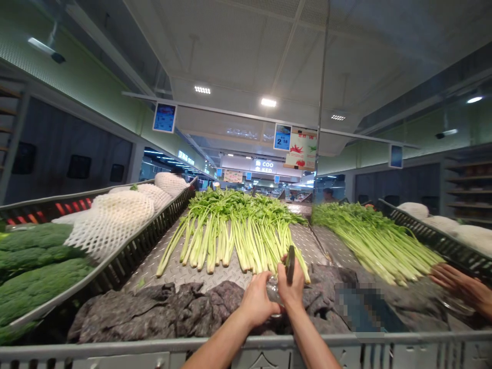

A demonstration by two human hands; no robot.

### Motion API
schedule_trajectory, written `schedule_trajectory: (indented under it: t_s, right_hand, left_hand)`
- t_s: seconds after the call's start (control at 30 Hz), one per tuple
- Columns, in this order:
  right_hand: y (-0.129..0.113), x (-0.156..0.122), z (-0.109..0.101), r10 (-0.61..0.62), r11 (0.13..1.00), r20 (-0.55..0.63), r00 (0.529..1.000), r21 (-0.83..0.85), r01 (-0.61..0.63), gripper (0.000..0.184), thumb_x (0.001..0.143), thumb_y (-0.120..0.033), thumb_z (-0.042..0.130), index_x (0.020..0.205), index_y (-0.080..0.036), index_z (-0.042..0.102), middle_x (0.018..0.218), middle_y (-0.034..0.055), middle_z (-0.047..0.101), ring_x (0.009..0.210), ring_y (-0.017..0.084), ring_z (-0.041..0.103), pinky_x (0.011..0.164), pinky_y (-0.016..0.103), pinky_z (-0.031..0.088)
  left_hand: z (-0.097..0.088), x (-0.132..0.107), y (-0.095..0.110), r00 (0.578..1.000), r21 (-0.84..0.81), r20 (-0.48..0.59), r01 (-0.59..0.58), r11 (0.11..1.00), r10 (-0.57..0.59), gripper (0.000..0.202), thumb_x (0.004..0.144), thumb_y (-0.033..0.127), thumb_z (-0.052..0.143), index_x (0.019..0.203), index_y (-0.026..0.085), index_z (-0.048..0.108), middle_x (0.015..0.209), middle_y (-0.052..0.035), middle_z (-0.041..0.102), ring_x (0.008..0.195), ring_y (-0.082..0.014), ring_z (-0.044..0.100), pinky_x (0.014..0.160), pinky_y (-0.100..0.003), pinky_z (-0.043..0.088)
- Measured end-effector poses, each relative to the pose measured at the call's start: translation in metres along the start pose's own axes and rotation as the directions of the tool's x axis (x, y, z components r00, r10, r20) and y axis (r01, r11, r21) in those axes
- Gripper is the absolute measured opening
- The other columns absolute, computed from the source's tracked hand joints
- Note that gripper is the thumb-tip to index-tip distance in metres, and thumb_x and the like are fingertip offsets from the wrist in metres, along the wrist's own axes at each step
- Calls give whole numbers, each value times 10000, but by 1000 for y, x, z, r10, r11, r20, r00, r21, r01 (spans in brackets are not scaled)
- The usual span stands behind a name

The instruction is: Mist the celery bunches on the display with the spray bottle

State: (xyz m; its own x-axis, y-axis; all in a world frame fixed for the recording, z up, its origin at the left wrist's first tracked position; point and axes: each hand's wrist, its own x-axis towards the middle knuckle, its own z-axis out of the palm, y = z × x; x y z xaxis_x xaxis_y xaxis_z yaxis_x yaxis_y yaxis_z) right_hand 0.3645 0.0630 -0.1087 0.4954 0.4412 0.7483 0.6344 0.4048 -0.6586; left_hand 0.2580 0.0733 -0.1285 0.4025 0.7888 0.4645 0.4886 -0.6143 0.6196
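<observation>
Low in the middle of the head view, my left hand (pixel 257 300) is closed around one side of a clear, shiny round object (pixel 272 291), which looks like plastic or tape. My right hand (pixel 290 287) presses against its other side, fingers curled, and a dark flat handle-like piece (pixel 291 262) sticks up from that hand. Both hands are just in front of the cut ends of the celery (pixel 246 241), which lies spread in a row, leaves to the back. Beneath my hands is crumpled grey-brown cloth (pixel 172 312). My fingers partly hide the clear object.
A black crate (pixel 126 246) on the left holds broccoli (pixel 46 271) and produce in white foam nets (pixel 111 218). The celery lies on a patterned metal shelf (pixel 154 264). A mirror (pixel 384 179) on the right reflects celery and a hand. A grey rail (pixel 134 347) runs along the front.
</observation>
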Motion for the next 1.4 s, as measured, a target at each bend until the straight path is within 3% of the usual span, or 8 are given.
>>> schedule_trajectory:
  t_s: [0.47,1.1,1.4]
  right_hand:
    - [-7,-8,4,-115,993,-19,993,-16,115,283,688,-328,417,893,-149,496,823,82,582,781,227,536,735,358,380]
    - [-14,-9,3,-123,992,-16,992,-10,123,233,673,-266,419,865,-159,497,808,68,574,759,213,532,734,369,386]
    - [-25,-10,6,-125,987,-70,990,-111,117,303,633,-251,405,904,-148,492,823,82,551,786,214,504,766,381,351]
  left_hand:
    - [-3,-3,-4,1000,-40,-12,-5,999,4,661,445,257,680,1057,156,452,1047,-78,510,981,-232,452,836,-320,372]
    - [-5,-4,-1,998,-18,-37,-49,999,48,627,466,237,674,1048,150,457,1052,-86,531,984,-233,474,844,-340,378]
    - [-10,3,-2,992,-35,5,-123,992,123,577,542,208,533,1097,135,394,1159,-101,488,1074,-229,445,933,-336,322]
